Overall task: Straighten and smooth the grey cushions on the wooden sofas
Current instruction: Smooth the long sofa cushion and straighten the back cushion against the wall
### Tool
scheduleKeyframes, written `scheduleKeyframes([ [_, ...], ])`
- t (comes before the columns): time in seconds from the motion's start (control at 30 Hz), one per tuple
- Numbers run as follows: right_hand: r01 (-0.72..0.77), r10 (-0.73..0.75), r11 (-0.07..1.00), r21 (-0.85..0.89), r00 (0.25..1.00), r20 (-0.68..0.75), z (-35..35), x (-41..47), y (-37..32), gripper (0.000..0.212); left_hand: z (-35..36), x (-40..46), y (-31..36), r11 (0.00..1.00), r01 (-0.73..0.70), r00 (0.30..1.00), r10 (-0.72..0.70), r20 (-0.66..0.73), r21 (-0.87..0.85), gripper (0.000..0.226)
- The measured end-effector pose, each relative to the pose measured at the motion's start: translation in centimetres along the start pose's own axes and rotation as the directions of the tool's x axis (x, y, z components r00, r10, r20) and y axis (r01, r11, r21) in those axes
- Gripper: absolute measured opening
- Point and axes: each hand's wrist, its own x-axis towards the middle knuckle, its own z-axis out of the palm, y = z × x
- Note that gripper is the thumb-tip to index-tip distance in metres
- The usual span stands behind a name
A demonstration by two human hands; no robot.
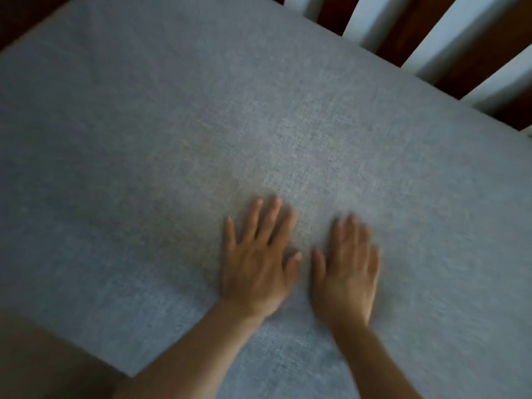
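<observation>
Cushion [201, 125]: grey woven fabric, lying flat and filling most of the head view. Its far edge runs diagonally from top centre to the right edge. Its near left corner sits at lower left, above a dim brownish surface [43, 355] that cannot be identified. The fabric looks even, with only faint creases near the top left.

Slats [460, 82]: dark wooden bars stand along the cushion's far right edge, with pale bright gaps between them. A dark strip of wood [26, 15] also borders the cushion at the upper left corner.

Left hand [256, 266]: palm down on the cushion, lower centre of the view. Fingers are straight and slightly spread, and the thumb is angled toward the other hand. The bare forearm enters from the bottom edge.

Right hand [345, 272]: palm down on the cushion just beside the left hand; the two thumbs are near but apart. Fingers are straight and held close together. The hand is blurred, so the exact fingertip contact cannot be told. Its forearm enters from the lower right.

Neither hand grips or pinches the fabric.
</observation>
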Motion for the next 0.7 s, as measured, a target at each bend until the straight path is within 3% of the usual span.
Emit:
scheduleKeyframes([
  [0.03,-0.004,0.01,0.998,-0.067,0.996,0.092,0.8,-1.9,1.4,0.06,1.1,-1.0,0.9,1.0,-0.023,0.996,0.021,0.085,0.021,0.064],
  [0.1,-0.078,0.082,0.997,-0.03,0.981,0.174,0.6,-3.2,2.3,0.059,1.0,-1.2,2.2,0.998,-0.062,0.989,0.063,0.134,-0.01,0.06],
  [0.13,-0.119,0.112,0.992,0.038,0.982,0.152,-0.6,-3.6,1.8,0.057,0.2,-1.6,2.4,0.995,-0.097,0.993,0.098,0.07,-0.021,0.059],
  [0.2,-0.126,0.135,0.982,0.139,0.99,-0.05,-1.7,-4.3,0.4,0.051,-0.9,-2.8,0.3,0.996,-0.064,0.996,0.06,-0.065,-0.067,0.057],
  [0.23,-0.105,0.119,0.986,0.13,0.988,-0.1,-1.8,-5.4,-0.7,0.053,-0.9,-4.0,-1.7,0.997,0.005,0.996,-0.013,-0.09,-0.083,0.058],
  [0.3,-0.017,0.018,0.998,0.053,1.0,-0.023,0.1,-8.5,-3.6,0.06,-0.7,-6.4,-6.4,0.992,0.128,0.987,-0.128,-0.092,-0.01,0.062],
  [0.37,0.064,-0.062,0.998,-0.014,0.991,0.117,2.0,-10.8,-6.1,0.06,-1.0,-8.0,-9.2,0.99,0.134,0.99,-0.135,0.031,0.035,0.065],
  [0.4,0.101,-0.102,0.995,0.022,0.99,0.102,2.5,-10.2,-7.0,0.059,-1.7,-7.7,-9.9,0.995,0.1,0.995,-0.099,0.027,-0.011,0.064],
  [0.47,0.187,-0.185,0.971,0.15,0.982,-0.025,1.5,-7.1,-10.3,0.052,-5.0,-6.4,-11.6,0.993,0.101,0.978,-0.11,-0.175,-0.06,0.059],
  [0.57,0.209,-0.155,0.94,0.268,0.966,-0.207,1.5,-3.1,-17.3,0.051,-8.9,-5.1,-18.5,0.952,0.284,0.871,-0.304,-0.385,-0.111,0.057],
  [0.63,0.236,-0.233,0.959,0.154,0.972,-0.041,4.8,-3.8,-21.6,0.062,-8.2,-5.6,-24.2,0.897,0.432,0.834,-0.435,-0.34,-0.088,0.06],
  [0.7,0.342,-0.342,0.939,0.041,0.913,0.221,8.4,-5.7,-24.2,0.071,-6.9,-6.1,-27.0,0.892,0.451,0.887,-0.451,-0.097,-0.016,0.065],
])
